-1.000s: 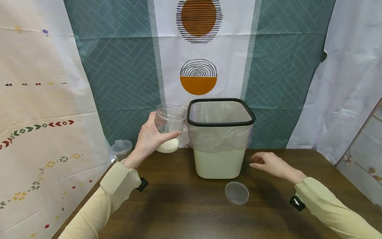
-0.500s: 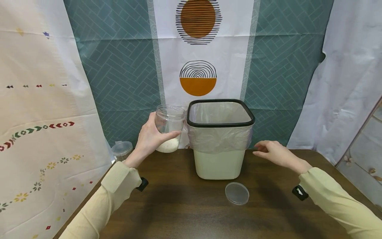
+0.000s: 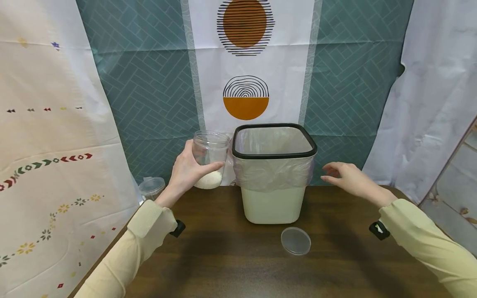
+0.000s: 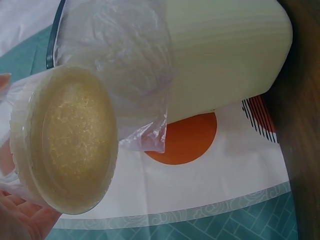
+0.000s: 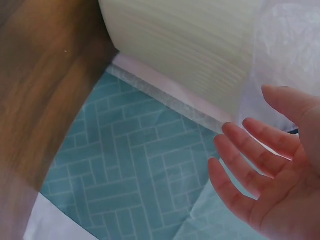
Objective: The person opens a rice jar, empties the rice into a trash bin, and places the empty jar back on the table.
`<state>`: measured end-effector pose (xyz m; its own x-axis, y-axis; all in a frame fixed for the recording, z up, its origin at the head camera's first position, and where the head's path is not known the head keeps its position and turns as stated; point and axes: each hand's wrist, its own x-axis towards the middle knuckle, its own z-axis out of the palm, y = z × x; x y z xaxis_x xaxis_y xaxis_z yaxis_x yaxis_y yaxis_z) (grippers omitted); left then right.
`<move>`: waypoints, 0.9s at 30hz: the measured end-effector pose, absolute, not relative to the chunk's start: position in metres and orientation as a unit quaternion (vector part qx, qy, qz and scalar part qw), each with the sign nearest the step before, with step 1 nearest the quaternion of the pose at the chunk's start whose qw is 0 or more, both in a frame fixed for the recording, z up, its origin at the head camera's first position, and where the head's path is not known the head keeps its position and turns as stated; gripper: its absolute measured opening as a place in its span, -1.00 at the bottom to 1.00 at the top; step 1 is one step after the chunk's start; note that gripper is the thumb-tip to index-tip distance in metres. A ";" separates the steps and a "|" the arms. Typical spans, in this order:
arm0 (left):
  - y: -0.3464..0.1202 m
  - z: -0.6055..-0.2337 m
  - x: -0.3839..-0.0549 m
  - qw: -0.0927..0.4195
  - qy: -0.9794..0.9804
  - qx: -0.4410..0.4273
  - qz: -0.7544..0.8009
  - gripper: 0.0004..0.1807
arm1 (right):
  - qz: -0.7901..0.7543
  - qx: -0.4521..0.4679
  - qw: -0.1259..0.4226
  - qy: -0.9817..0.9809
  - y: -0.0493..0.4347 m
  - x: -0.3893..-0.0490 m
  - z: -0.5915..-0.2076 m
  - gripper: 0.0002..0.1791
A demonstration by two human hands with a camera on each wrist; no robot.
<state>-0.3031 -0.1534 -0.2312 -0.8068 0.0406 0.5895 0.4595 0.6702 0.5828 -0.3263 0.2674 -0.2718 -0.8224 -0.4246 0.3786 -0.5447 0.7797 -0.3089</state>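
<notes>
Being gripped by the left hand (image 3: 188, 169), with thumb and fingers curled round its side, the clear jar (image 3: 213, 155) is held in the air, nearly upright, just beside the bin (image 3: 273, 209), to the left of it. Whether the bin is touched by the jar cannot be told. At the bottom of the jar a layer of pale grains (image 3: 209, 180) is seen, and its mouth is left uncovered. In the left wrist view the jar's underside is shown, so it is not rested on the table (image 3: 223, 267). By the right hand (image 3: 348, 178) nothing is gripped; its fingers are loosely bent, beside the bin and apart from it.

As for progress, the uncovering of the jar can be judged as done, since a clear disc (image 3: 296, 241), probably its lid, is laid flat in front of the bin. The bin is already lined with a thin bag (image 3: 273, 176), which is folded over outside, below the black rim (image 3: 275, 157). What is not done: the grains are not emptied out, and no cover is put on the jar.
</notes>
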 end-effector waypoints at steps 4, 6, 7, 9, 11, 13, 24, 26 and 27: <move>-0.154 -0.231 -0.305 0.276 -0.872 -0.141 -0.378 -0.15 | 0.203 0.256 0.157 -0.932 0.268 -0.328 -0.265 -0.58; -0.154 -0.230 -0.306 0.275 -0.873 -0.140 -0.378 -0.14 | 0.201 0.255 0.159 -0.932 0.267 -0.328 -0.263 -0.57; -0.154 -0.230 -0.306 0.275 -0.873 -0.139 -0.377 -0.14 | 0.200 0.256 0.160 -0.932 0.267 -0.329 -0.262 -0.56; -0.154 -0.228 -0.307 0.273 -0.874 -0.138 -0.377 -0.13 | 0.199 0.255 0.162 -0.932 0.267 -0.329 -0.260 -0.56; -0.154 -0.227 -0.308 0.272 -0.875 -0.137 -0.376 -0.12 | 0.198 0.254 0.165 -0.932 0.267 -0.329 -0.257 -0.55; -0.154 -0.225 -0.309 0.272 -0.875 -0.137 -0.375 -0.11 | 0.199 0.251 0.167 -0.932 0.267 -0.329 -0.254 -0.55; -0.154 -0.226 -0.313 0.271 -0.876 -0.127 -0.378 -0.08 | 0.196 0.245 0.192 -0.930 0.267 -0.332 -0.239 -0.61; -0.155 -0.225 -0.314 0.274 -0.875 -0.125 -0.380 -0.08 | 0.198 0.245 0.191 -0.930 0.267 -0.332 -0.238 -0.60; -0.156 -0.225 -0.315 0.275 -0.874 -0.123 -0.382 -0.08 | 0.199 0.245 0.190 -0.930 0.266 -0.332 -0.238 -0.60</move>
